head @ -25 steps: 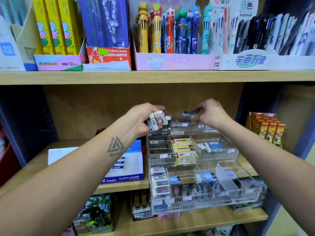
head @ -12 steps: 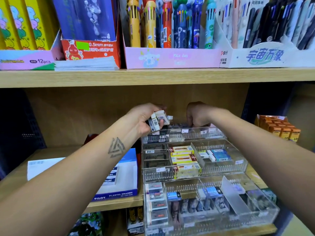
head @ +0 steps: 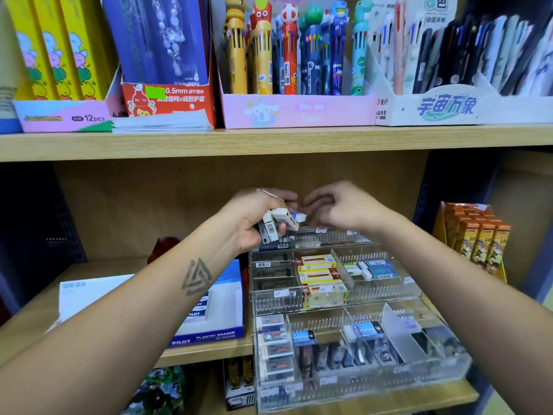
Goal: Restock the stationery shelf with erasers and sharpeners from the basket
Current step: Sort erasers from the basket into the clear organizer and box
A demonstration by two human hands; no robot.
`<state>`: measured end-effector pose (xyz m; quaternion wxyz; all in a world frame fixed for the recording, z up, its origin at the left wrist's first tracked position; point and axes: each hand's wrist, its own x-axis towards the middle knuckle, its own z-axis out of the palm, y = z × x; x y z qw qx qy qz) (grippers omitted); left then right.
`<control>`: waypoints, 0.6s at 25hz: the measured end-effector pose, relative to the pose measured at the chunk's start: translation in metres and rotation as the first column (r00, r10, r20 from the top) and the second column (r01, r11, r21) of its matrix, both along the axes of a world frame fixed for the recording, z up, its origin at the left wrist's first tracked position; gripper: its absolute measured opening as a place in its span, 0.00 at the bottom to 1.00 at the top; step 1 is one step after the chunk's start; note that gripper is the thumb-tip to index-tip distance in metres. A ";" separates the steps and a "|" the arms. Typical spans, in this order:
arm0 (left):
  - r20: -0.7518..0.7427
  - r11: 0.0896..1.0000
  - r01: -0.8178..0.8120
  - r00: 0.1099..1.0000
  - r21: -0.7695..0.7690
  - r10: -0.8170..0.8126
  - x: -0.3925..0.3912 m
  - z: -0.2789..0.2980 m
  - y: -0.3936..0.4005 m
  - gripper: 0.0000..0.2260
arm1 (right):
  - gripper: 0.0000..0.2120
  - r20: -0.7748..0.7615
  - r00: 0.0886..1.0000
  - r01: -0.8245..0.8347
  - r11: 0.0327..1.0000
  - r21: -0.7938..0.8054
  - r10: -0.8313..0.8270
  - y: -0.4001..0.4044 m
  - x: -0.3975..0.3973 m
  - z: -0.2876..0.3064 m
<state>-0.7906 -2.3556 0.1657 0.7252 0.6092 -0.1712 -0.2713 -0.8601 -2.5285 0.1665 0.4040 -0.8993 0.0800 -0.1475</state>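
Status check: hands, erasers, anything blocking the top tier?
Left hand grips a bunch of erasers. Right hand blurred beside them, grip unclear. Both over the acrylic organizer top tier. No obstruction seen.

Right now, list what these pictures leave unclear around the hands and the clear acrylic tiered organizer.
- Right hand, head view: motion blur hides whether its fingers hold anything.
- Small white erasers gripped by the left hand: the count is hidden by the fingers.
- Top tier of the clear acrylic tiered organizer: contents are covered by both hands.
- Basket: outside the frame.
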 end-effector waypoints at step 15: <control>0.036 0.997 -0.052 0.998 0.050 0.050 -0.044 -0.033 0.039 0.07 | 0.17 0.156 0.986 -0.078 0.988 0.130 0.057 0.027 -0.070 -0.022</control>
